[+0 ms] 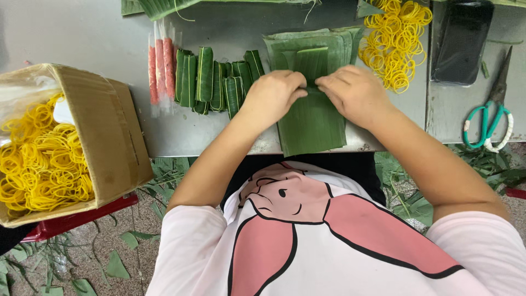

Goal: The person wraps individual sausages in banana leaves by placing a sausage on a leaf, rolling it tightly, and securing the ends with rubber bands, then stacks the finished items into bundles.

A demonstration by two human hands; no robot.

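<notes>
A grey metal table (98,38) fills the upper view, with leaf scraps littering the floor below it. On the left, a cardboard box (109,131) brims with yellow rubber bands. At the table's front edge lies a stack of banana leaves (312,129), and both hands meet over its middle. The left hand (271,96) and right hand (353,93) are curled, fingertips pinching a fold of the top leaf between them; whatever is being rolled inside is hidden. To fold well, I judge both thumbs should press evenly so the crease runs straight along the grain and the leaf does not split. Left of the stack stand finished green wraps (216,82) and pink sausages (160,68) in clear film. Loose bands (394,41) sit to the right, then a dark phone (460,41) and green-handled scissors (487,123).
</notes>
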